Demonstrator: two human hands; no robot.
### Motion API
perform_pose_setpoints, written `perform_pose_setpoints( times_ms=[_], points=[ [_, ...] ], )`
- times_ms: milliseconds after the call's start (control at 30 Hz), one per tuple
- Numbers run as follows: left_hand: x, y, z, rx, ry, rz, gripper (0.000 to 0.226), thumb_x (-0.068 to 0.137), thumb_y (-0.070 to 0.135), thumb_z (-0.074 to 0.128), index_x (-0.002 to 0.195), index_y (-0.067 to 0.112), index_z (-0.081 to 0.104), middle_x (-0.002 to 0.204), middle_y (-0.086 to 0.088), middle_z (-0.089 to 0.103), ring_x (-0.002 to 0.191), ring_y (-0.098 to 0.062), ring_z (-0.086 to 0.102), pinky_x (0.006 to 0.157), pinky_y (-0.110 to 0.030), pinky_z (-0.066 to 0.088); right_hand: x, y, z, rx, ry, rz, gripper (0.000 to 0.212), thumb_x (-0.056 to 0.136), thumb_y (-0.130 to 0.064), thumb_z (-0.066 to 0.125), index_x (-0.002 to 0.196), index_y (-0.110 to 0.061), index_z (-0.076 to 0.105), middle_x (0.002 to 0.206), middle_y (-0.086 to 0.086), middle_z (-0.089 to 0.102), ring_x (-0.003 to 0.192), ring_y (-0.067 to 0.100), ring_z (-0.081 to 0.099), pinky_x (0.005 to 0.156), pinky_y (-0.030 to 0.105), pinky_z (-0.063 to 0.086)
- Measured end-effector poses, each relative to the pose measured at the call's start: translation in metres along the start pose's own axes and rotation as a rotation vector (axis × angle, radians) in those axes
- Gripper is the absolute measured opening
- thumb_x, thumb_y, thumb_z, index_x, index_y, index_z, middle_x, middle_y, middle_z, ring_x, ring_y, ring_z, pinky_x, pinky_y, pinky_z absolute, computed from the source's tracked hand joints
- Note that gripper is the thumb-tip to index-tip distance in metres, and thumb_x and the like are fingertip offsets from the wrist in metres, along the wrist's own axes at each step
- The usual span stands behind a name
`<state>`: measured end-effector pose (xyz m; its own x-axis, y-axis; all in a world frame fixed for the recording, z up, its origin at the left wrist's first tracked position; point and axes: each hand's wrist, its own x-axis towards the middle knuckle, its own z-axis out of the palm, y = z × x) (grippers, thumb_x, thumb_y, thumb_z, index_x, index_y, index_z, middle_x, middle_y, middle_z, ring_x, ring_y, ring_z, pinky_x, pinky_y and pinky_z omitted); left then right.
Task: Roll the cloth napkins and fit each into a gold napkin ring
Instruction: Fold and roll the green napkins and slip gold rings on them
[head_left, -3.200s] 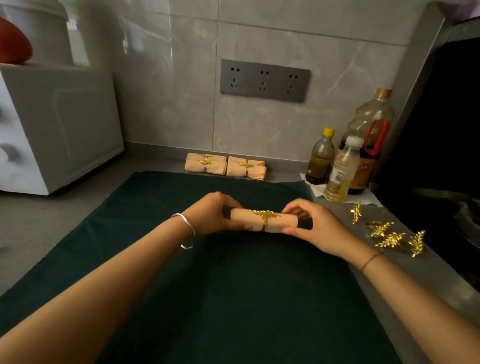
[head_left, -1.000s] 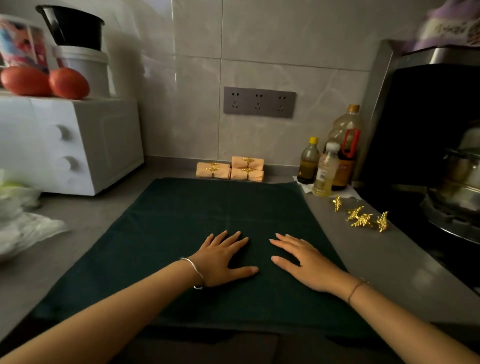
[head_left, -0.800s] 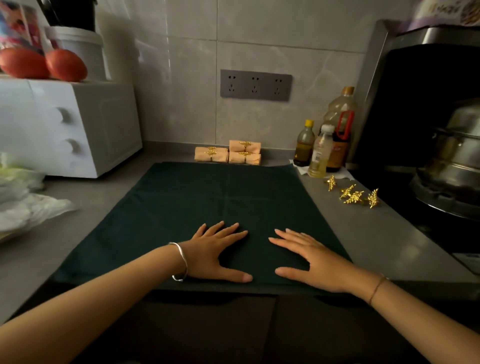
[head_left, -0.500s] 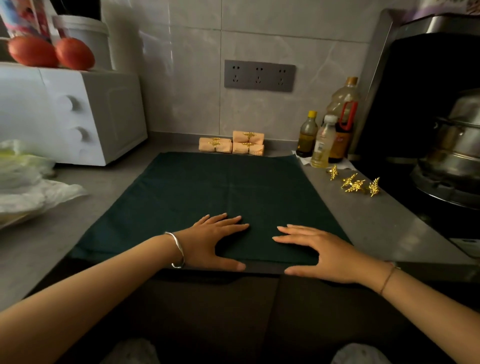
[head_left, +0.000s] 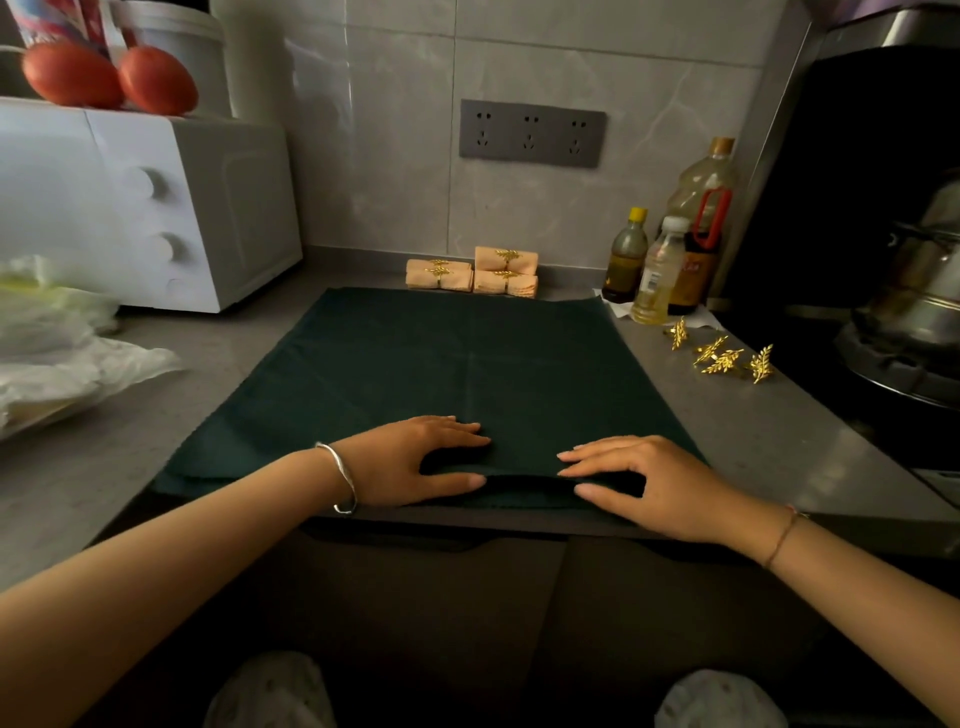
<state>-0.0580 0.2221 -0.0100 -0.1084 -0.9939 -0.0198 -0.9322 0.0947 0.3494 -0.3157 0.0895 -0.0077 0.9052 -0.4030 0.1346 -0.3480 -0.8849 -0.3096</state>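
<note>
A dark green cloth napkin (head_left: 467, 364) lies spread flat on the grey counter. My left hand (head_left: 415, 462) and my right hand (head_left: 649, 483) are at its near edge, side by side. Each hand has its fingers on top of the lifted hem and its thumb under it, pinching the cloth. Three rolled peach napkins with gold leaf rings sit against the back wall: one (head_left: 439, 274) on the left, and one (head_left: 506, 260) stacked on another (head_left: 505, 283). Several loose gold napkin rings (head_left: 722, 358) lie on the counter to the right of the cloth.
Oil bottles (head_left: 654, 275) stand at the back right. A steel pot (head_left: 919, 296) sits on the stove at the right. A white appliance (head_left: 156, 208) with tomatoes (head_left: 104, 78) on top is at the left, with plastic bags (head_left: 52, 353) in front of it. The counter edge is just below my hands.
The ringed peach roll I held went onto the stack at the back. My hands slid from flat on the green cloth to its near edge and took hold of the hem.
</note>
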Motion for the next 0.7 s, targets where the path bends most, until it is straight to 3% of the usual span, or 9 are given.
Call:
perform_pose_setpoints(
  times_ms=[133,233,300,367,467,500,600,700],
  points=[
    [-0.006,-0.003,-0.012,0.059,0.014,-0.024,0.048,0.093,0.048,0.042,0.14,0.037,0.038,0.141,0.013,0.044,0.13,-0.005,0.041,0.11,-0.022,0.029,0.004,0.0,-0.008,-0.054,0.066,0.01,0.028,0.091,-0.035,0.055,0.118,-0.035,0.062,0.118,-0.021,0.06,0.105,-0.012,0.051,0.092,0.005,0.038],
    [-0.013,-0.014,-0.026,0.128,-0.024,-0.059,0.042,0.096,0.036,0.046,0.138,0.034,0.042,0.134,0.01,0.053,0.119,-0.009,0.052,0.104,-0.028,0.039,0.009,0.004,-0.016,-0.139,-0.064,0.026,0.036,0.089,-0.039,0.057,0.125,-0.043,0.054,0.125,-0.03,0.049,0.116,-0.012,0.043,0.103,0.015,0.034],
    [-0.02,-0.022,-0.037,0.14,-0.038,-0.102,0.039,0.096,0.032,0.048,0.135,0.029,0.048,0.129,0.008,0.057,0.113,-0.01,0.055,0.101,-0.027,0.04,0.011,0.006,-0.02,-0.183,-0.144,0.064,0.037,0.092,-0.039,0.053,0.129,-0.042,0.05,0.127,-0.031,0.045,0.118,-0.01,0.042,0.103,0.014,0.032],
    [-0.027,-0.036,-0.047,0.153,-0.022,-0.139,0.036,0.095,0.03,0.049,0.131,0.024,0.054,0.126,0.007,0.059,0.111,-0.011,0.056,0.101,-0.029,0.04,0.015,0.009,-0.028,-0.172,-0.148,0.102,0.033,0.094,-0.035,0.05,0.127,-0.035,0.053,0.125,-0.022,0.055,0.108,-0.007,0.052,0.094,0.011,0.04],
    [-0.03,-0.057,-0.064,0.155,0.03,-0.213,0.03,0.094,0.032,0.05,0.116,0.015,0.063,0.116,0.0,0.064,0.104,-0.017,0.06,0.097,-0.036,0.043,0.021,0.015,-0.048,-0.084,-0.069,0.144,0.026,0.094,-0.027,0.05,0.119,-0.03,0.059,0.096,-0.023,0.062,0.083,-0.011,0.058,0.071,0.008,0.045],
    [-0.029,-0.061,-0.071,0.134,0.052,-0.228,0.025,0.094,0.031,0.05,0.108,0.016,0.065,0.108,0.001,0.066,0.097,-0.014,0.061,0.093,-0.034,0.045,0.024,0.017,-0.056,-0.049,-0.042,0.147,0.024,0.094,-0.024,0.051,0.115,-0.03,0.061,0.089,-0.024,0.061,0.079,-0.012,0.058,0.069,0.009,0.045],
    [-0.023,-0.057,-0.089,0.026,0.055,-0.237,0.013,0.095,0.029,0.05,0.09,0.034,0.06,0.083,0.018,0.061,0.071,0.007,0.057,0.071,-0.01,0.041,0.03,0.019,-0.08,0.114,-0.054,0.163,0.017,0.092,-0.024,0.052,0.095,-0.033,0.067,0.083,-0.01,0.07,0.081,0.002,0.064,0.077,0.022,0.052],
    [-0.011,-0.052,-0.105,-0.072,-0.032,-0.275,0.01,0.093,0.034,0.052,0.089,0.039,0.06,0.088,0.018,0.063,0.074,0.007,0.058,0.073,-0.009,0.04,0.031,0.02,-0.103,0.218,-0.14,0.234,0.015,0.087,-0.029,0.056,0.085,-0.024,0.069,0.083,-0.004,0.071,0.078,0.004,0.065,0.071,0.013,0.048]
  ],
)
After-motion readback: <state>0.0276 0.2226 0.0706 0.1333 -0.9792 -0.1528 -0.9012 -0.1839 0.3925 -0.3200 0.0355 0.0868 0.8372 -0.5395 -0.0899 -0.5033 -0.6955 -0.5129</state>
